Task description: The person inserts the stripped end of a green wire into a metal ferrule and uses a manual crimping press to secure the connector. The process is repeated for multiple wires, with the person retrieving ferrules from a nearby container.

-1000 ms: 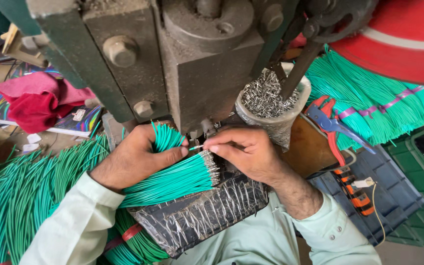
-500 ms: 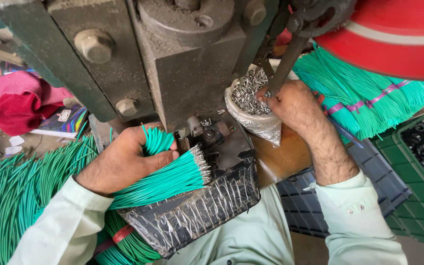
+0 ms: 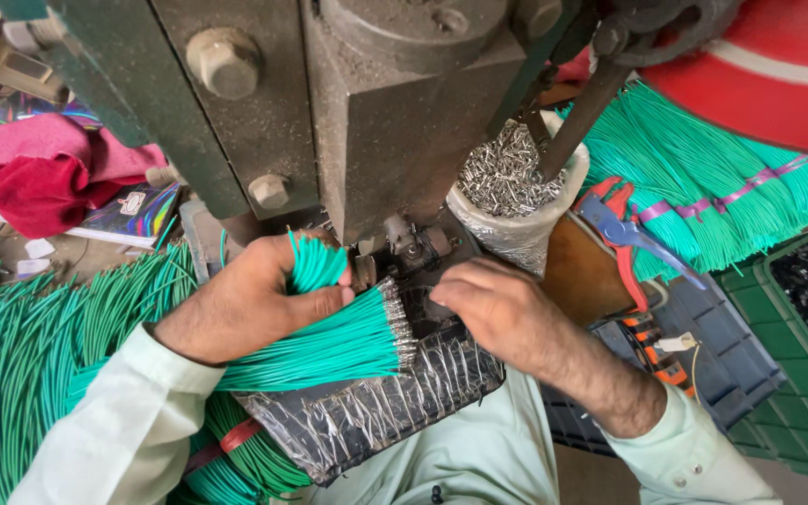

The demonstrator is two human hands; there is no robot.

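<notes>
A bundle of green wires (image 3: 329,341) is gripped in the left hand (image 3: 250,304) at centre frame, fingers curled closed around it, thumb on top. The stripped metal ends are fanned toward the right, just beside the press machine (image 3: 376,103) that fills the upper centre. The bundle is held above a foil-wrapped tray (image 3: 376,411) in the lower centre.

The right hand (image 3: 507,313) is seen right of centre, knuckles up, fingertips bent down at the base of the press near the wire ends. Whether anything is pinched there cannot be told; the fingertips are hidden.

A bag of small metal terminals (image 3: 512,182) is noted just right of the press. Red-handled pliers (image 3: 624,229) lie right of it. More green wires (image 3: 21,355) are heaped at lower left. A red cloth (image 3: 39,182) lies at upper left.
</notes>
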